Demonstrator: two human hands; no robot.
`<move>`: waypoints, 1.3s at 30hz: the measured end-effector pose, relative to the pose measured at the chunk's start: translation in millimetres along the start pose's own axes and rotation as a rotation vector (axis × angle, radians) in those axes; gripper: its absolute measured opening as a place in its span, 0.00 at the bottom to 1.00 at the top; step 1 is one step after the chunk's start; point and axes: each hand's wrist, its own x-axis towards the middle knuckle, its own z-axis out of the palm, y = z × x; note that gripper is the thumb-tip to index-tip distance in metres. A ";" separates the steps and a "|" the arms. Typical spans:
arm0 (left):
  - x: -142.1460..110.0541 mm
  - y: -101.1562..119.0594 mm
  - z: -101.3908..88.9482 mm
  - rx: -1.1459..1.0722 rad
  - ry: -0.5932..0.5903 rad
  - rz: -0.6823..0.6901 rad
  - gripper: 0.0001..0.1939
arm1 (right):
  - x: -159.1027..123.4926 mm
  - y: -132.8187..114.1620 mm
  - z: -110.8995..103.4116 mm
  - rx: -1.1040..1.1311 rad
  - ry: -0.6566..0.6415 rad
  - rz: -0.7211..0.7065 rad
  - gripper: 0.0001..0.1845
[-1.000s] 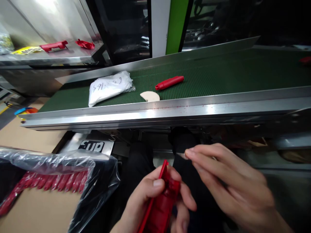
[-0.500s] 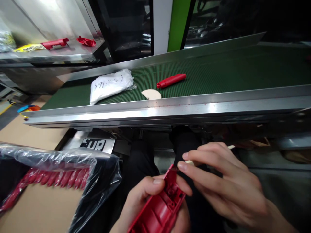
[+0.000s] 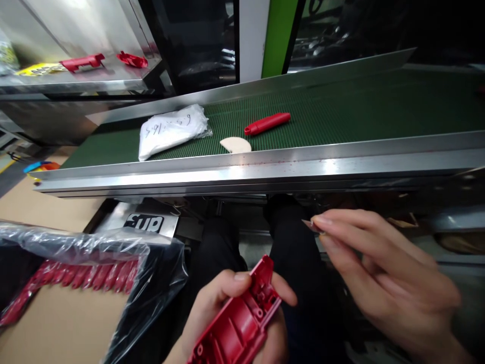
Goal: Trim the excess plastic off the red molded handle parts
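My left hand (image 3: 231, 298) is closed around a red plastic housing half (image 3: 237, 328), its hollow, ribbed inside turned up toward me. The thumb presses on one edge near the narrow end, and the fingers wrap underneath. Up and to the right, apart from the housing, my right hand (image 3: 382, 268) pinches a small thin blade (image 3: 311, 225) between thumb and fingertips. Only the blade's pointed tip shows; the rest is hidden by the fingers.
Ahead runs a green conveyor belt (image 3: 341, 111) with metal side rails. On it lie a white plastic packet (image 3: 172, 130), a cream half-round piece (image 3: 237, 145) and a red part (image 3: 268, 124). At left, a plastic-lined box (image 3: 76, 323) holds several wrapped red parts; more red pieces (image 3: 132, 59) rest on a metal shelf.
My right hand has drawn away from the housing's narrow end, moving right and slightly up with the blade. The left hand and housing have shifted slightly left.
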 end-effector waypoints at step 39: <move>22.9 31.4 7.9 0.203 0.330 0.535 0.21 | -33.0 -46.7 30.5 -0.115 -0.388 -0.208 0.21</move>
